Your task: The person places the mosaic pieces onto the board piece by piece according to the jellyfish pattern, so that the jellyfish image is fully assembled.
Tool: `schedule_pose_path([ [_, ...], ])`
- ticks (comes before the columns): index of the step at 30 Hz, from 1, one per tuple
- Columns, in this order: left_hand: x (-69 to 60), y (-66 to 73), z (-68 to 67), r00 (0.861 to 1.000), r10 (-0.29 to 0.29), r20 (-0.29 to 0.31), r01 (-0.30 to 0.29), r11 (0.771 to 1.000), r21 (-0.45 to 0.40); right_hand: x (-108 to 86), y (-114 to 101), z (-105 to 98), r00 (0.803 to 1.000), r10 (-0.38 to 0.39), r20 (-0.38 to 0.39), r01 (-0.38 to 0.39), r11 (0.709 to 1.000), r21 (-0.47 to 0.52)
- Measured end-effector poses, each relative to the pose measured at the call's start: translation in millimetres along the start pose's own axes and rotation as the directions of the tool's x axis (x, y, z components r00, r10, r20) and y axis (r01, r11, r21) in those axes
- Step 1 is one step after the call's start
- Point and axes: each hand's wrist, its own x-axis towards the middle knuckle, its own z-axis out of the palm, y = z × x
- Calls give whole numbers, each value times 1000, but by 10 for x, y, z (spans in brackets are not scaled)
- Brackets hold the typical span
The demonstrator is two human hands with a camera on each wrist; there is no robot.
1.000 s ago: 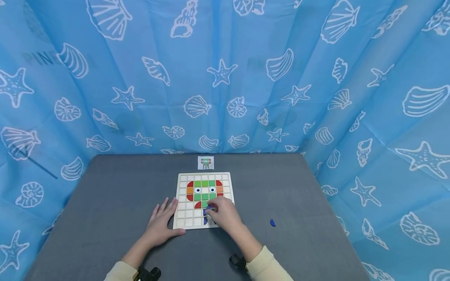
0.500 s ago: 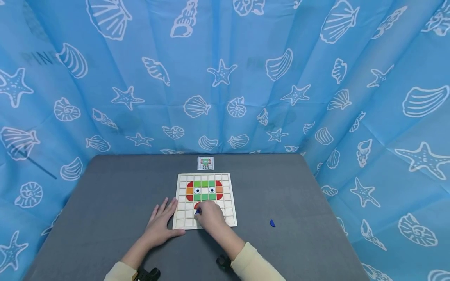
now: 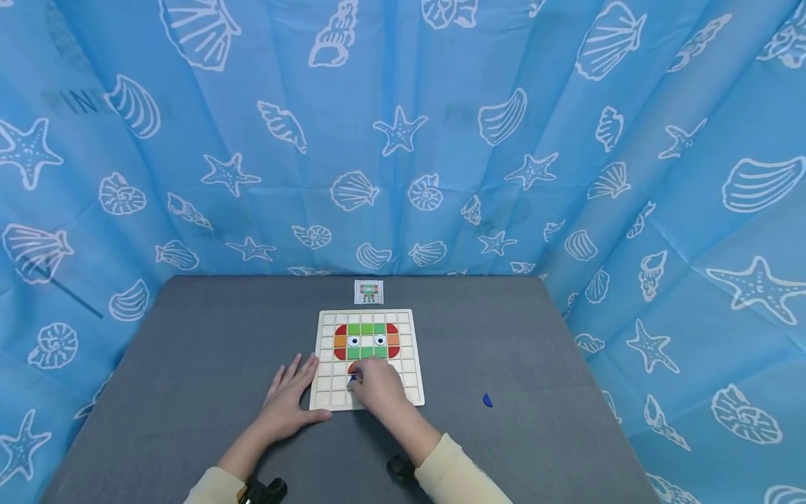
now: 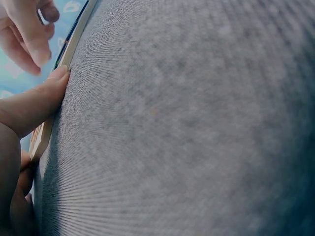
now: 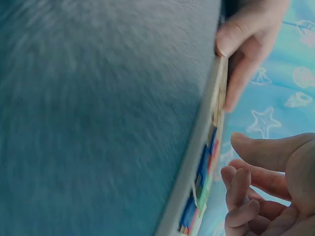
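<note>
A pale wooden grid board (image 3: pixel 323 400) lies on the table, with red, orange, green and white eye tiles set in it. My left hand (image 3: pixel 286 400) rests at its left near corner, fingers spread along the side and thumb on the front edge. Over the board's lower part is my right hand (image 3: pixel 379 387), its fingertips beside a blue piece (image 3: pixel 352 379). In the right wrist view the thumb (image 5: pixel 258 150) and fingers stand apart, with no piece visible between them. Blue pieces (image 5: pixel 202 167) lie on the board there; my right hand covers most of them in the head view.
A small picture card (image 3: pixel 368 292) lies behind the board. One loose blue half-round piece (image 3: pixel 488 400) is on the grey table (image 3: pixel 535 336) to the right. A blue curtain (image 3: pixel 403 175) with white shells hangs around the back and sides.
My right hand has moved left across the board, bringing a blue piece to the spot below the red tile, and has stayed nearly still there since. My left hand has not moved.
</note>
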Motion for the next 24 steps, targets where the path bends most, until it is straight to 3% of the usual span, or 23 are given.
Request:
schedule_pose_path([
  [9, -11, 14, 2, 1000, 11, -5, -11, 1000, 3, -230, 208, -338, 992, 47, -117, -44, 999, 32],
  [16, 1, 1, -1, 1000, 4, 2, -4, 1000, -2, -395, 598, -571, 980, 104, -170, -89, 992, 92],
  [24, 5, -14, 4, 1000, 3, 5, -3, 1000, 1, -639, 1081, -824, 951, 211, -226, -209, 977, 31],
])
